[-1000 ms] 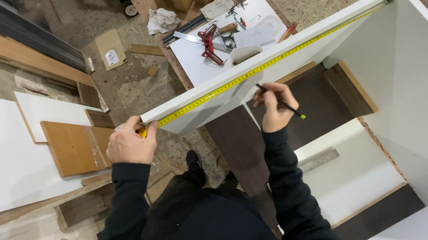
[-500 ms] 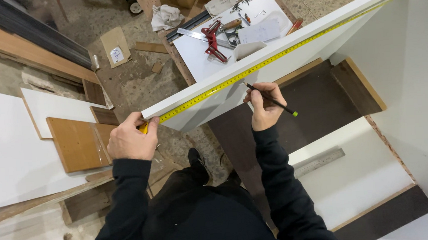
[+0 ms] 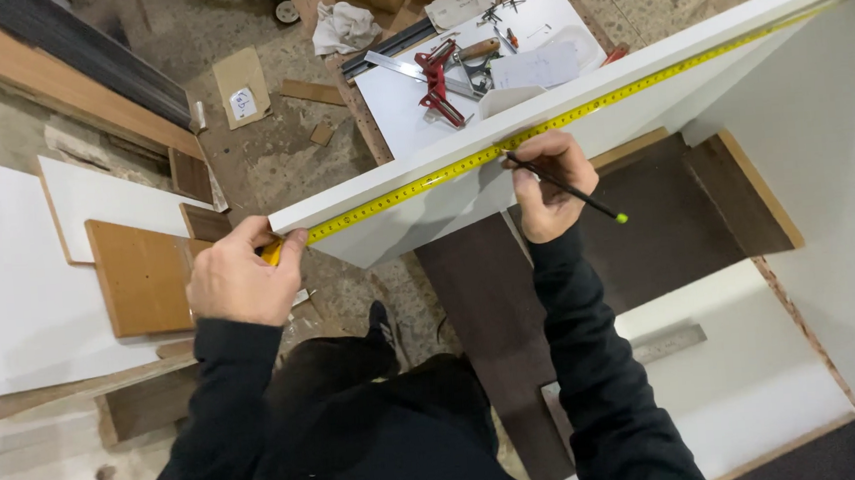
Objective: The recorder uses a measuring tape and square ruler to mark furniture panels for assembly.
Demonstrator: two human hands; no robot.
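Shifted leftward along the panel edge since the earlier frames: right hand [image 3: 547, 186], with the pencil tip now closer to the middle of the yellow steel measuring tape [image 3: 579, 111]. Left hand [image 3: 240, 278] unchanged, still clamped at the panel's near corner.

Stretched flat along the top edge of the upright white laminated board panel [image 3: 465, 202], from the near corner at the left hand up to the far corner at the upper right: the yellow tape. Wrapped tight around the yellow tape case [image 3: 273, 251], fingers curled shut and thumb on top, pressing it against the corner: the left hand. Pinched narrow between thumb and fingers of the right hand: a slim black pencil with a green end [image 3: 566, 189], tip touching the tape on the panel edge, green end pointing away to the right.

Beyond the panel, on a white worktop [image 3: 408, 111]: a red corner clamp [image 3: 436, 81], a steel square, paper sheets and small tools. On the floor to the left: a brown wooden board [image 3: 139, 275] lying on a larger white sheet [image 3: 10, 289]. Below the panel: dark brown boards [image 3: 666, 213] and a white cabinet part.
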